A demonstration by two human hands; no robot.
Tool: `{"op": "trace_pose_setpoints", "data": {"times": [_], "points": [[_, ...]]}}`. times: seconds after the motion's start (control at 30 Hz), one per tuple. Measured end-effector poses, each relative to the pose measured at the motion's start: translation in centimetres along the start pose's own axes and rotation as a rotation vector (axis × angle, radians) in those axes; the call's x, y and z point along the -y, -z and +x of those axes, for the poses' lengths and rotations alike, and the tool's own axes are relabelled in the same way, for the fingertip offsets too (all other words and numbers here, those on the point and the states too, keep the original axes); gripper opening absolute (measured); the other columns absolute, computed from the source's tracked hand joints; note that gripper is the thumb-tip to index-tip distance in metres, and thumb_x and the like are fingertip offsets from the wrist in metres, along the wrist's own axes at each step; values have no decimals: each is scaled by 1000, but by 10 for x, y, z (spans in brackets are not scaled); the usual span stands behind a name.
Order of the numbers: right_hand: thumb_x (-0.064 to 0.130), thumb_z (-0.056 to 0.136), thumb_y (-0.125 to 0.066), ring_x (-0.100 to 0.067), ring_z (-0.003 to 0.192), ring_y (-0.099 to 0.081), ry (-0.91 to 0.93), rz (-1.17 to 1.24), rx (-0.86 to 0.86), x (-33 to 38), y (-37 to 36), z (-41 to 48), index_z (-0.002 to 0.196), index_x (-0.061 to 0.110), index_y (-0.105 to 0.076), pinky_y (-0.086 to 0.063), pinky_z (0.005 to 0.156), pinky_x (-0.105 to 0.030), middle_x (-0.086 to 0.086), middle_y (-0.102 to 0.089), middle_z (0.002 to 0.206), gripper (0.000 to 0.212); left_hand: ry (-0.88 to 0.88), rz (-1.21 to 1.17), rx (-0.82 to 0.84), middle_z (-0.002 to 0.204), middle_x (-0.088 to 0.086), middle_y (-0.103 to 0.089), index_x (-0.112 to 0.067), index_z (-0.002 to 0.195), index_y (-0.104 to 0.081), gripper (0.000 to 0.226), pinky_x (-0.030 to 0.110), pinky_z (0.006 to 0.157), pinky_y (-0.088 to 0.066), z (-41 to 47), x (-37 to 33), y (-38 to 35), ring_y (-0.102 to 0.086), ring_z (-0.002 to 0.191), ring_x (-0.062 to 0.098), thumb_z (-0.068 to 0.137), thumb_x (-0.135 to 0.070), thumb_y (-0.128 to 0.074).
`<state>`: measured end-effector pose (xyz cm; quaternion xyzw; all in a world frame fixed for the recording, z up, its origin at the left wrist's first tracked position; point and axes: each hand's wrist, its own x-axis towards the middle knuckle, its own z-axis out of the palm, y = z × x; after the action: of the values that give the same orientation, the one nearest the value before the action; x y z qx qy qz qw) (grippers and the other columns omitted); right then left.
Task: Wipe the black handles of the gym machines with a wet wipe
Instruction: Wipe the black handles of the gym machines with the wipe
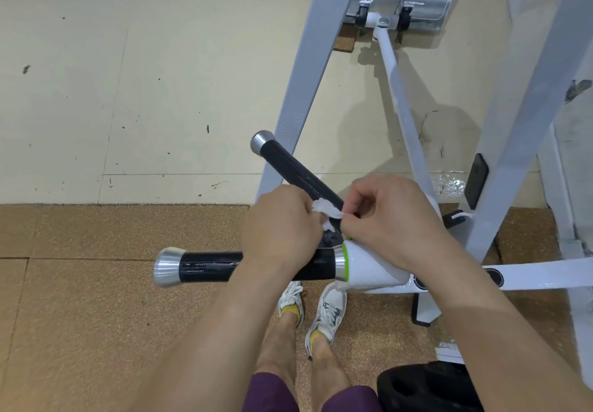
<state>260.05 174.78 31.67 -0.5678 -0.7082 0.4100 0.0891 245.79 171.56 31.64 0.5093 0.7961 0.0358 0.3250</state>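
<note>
Both hands' grip [324,216] closed, pinching wet wipe [325,208]

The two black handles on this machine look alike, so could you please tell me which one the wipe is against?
The angled upper handle, pointing up-left. Both hands pinch the wipe against it; the level lower handle lies bare below.

A: What does the person wear?

B: Both forearms are bare, no sleeves, watch or rings showing at the left grip [282,219] or the right grip [385,216].

A: And below the grips?

B: Dark purple fabric shorts [308,395], bare shins, yellow ankle socks [317,336], and white lace-up sneakers [327,312] with dark printed markings.
</note>
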Motion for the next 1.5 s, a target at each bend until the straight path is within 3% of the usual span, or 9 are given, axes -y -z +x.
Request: {"op": "trace_pose_setpoints", "data": {"times": [0.1, 0.17, 0.6, 0.77, 0.83, 1.0, 1.13, 1.27, 1.5], "points": [[19, 70, -71, -7, 69, -56, 28, -24, 58, 1, 3, 2, 64, 24, -64, -49, 63, -32, 9, -60, 71, 11, 97, -329, 182, 84, -3, -69, -26, 94, -52, 27, 33, 72, -52, -3, -3, 11, -66, 80, 16, 75, -33, -71], [18, 71, -73, -6, 68, -59, 3, 2, 120, 1, 8, 5, 65, 24, -66, -50, 63, -30, 9, -62, 69, 10, 88, -375, 274, 84, -4, -70, -23, 91, -58, 24, 27, 67, -50, -3, -5, 14, -66, 76, 10, 79, -38, -71], [15, 83, -66, -12, 72, -62, -114, 224, 140, -15, 12, 10, 72, 23, -69, -43, 63, -19, 7, -68, 72, 14, 200, -437, 93, 76, 9, -71, -19, 72, -57, 20, 47, 77, -57, 26, 14, 4, -71, 74, 26, 73, -12, -76], [17, 84, -65, -11, 70, -60, -112, 221, 121, -16, 8, 11, 70, 26, -68, -43, 65, -23, 8, -67, 71, 16, 56, -284, 177, 71, -3, -66, -21, 69, -58, 24, 26, 61, -45, 21, 14, 5, -62, 70, 13, 70, -27, -81], [16, 84, -64, -10, 69, -60, -109, 214, 121, -15, 5, 13, 69, 25, -67, -44, 65, -23, 8, -67, 70, 18, 34, -268, 186, 70, -2, -66, -18, 70, -58, 26, 28, 60, -46, 23, 12, 5, -60, 65, 13, 69, -25, -83], [14, 85, -62, -4, 63, -56, -108, 205, 115, -13, 2, 18, 68, 26, -65, -40, 60, -18, 10, -65, 67, 21, 200, -545, 91, 67, 9, -67, -12, 60, -58, 26, 43, 73, -60, 37, 22, 7, -70, 68, 28, 69, 2, -77], [13, 85, -61, -6, 63, -56, -112, 198, 110, -13, 1, 18, 69, 25, -66, -41, 61, -20, 9, -65, 66, 20, 257, -720, 103, 75, 10, -67, -9, 65, -57, 23, 32, 66, -60, 35, 23, 5, -71, 68, 23, 77, 4, -72], [13, 85, -60, -7, 62, -56, -125, 193, 109, -11, 1, 20, 70, 23, -67, -43, 61, -20, 8, -65, 66, 19, 184, -627, 253, 80, 19, -70, -11, 65, -57, 23, 39, 72, -61, 35, 19, 4, -73, 79, 32, 75, 3, -73], [14, 85, -60, -15, 69, -62, -131, 172, 73, -5, -2, 25, 72, 23, -67, -47, 65, -25, 5, -68, 72, 17, 383, -883, 136, 90, 17, -66, -7, 69, -56, 22, 30, 66, -61, 46, 26, 10, -66, 69, 22, 80, 9, -66]]}}
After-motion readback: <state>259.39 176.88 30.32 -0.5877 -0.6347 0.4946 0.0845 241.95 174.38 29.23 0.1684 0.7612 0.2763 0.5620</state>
